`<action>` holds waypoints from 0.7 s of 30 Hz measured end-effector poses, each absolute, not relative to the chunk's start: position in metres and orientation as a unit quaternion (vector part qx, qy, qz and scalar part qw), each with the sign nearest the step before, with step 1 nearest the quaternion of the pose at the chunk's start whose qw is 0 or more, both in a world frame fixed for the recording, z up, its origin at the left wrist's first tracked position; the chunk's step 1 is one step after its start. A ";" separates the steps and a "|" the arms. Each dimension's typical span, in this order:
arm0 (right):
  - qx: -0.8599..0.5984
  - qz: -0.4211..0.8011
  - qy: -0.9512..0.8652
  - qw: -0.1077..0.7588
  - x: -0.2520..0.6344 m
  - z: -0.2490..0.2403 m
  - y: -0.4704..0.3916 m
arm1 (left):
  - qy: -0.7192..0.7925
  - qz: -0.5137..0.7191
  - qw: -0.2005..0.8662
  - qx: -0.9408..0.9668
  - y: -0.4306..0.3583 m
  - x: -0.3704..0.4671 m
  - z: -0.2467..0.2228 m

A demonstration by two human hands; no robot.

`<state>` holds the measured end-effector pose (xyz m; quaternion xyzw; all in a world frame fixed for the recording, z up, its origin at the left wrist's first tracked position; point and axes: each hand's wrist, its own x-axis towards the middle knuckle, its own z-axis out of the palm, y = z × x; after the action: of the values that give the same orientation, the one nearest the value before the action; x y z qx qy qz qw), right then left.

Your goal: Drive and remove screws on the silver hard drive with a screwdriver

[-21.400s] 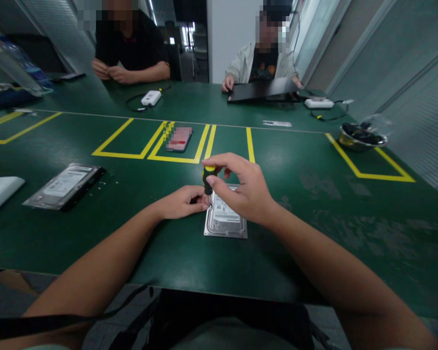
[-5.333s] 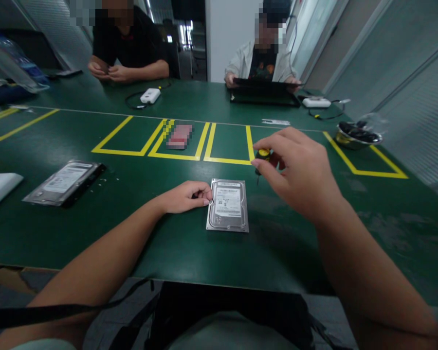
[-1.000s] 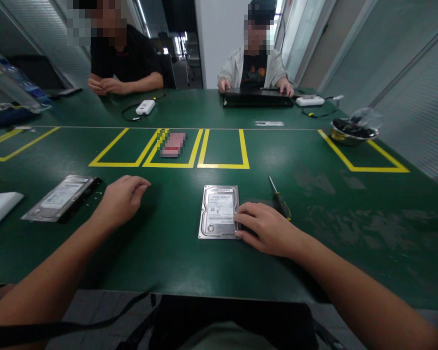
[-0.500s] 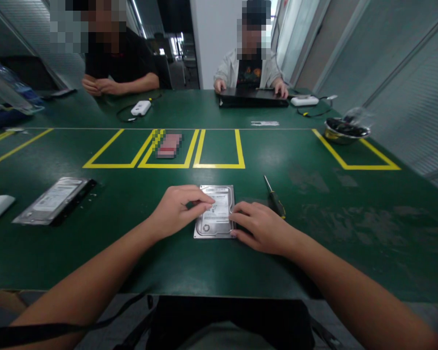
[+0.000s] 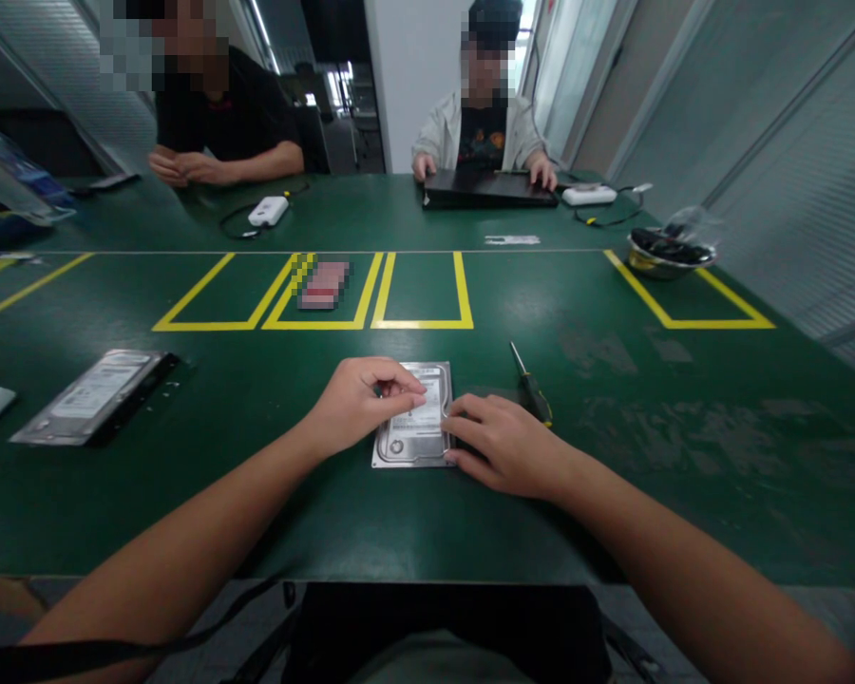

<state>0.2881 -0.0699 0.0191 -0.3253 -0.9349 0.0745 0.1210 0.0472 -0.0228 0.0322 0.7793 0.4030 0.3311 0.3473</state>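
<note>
A silver hard drive (image 5: 417, 446) with a white label lies flat on the green table in front of me. Over its label, my left hand (image 5: 363, 399) has the thumb and fingertips drawn together in a pinch. Whatever may be between those fingertips is too small to make out. Fingers spread, my right hand (image 5: 503, 442) rests at the drive's right edge, its fingertips touching that side. Just beyond this hand lies a screwdriver (image 5: 534, 394) with a black and yellow handle, its metal shaft pointing away from me.
Another hard drive (image 5: 100, 394) lies to the left, with small bits beside it. Yellow tape (image 5: 424, 325) outlines areas farther back, one around a pink blurred object (image 5: 324, 285). A metal bowl (image 5: 670, 261) holds dark items. Two people sit opposite, one with hands on a black laptop (image 5: 491, 190).
My left hand has shifted slightly right over the label, and its fingers are curled more. My right hand stays at the drive's edge. The whole view has drifted slightly.
</note>
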 end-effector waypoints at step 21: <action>-0.328 0.081 -0.934 0.119 0.288 0.019 -0.070 | 0.403 0.379 0.416 0.722 -0.019 0.044 0.014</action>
<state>0.2877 -0.0698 0.0190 -0.3284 -0.9335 0.0807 0.1189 0.0440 -0.0187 0.0144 0.7215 0.4029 0.3794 0.4161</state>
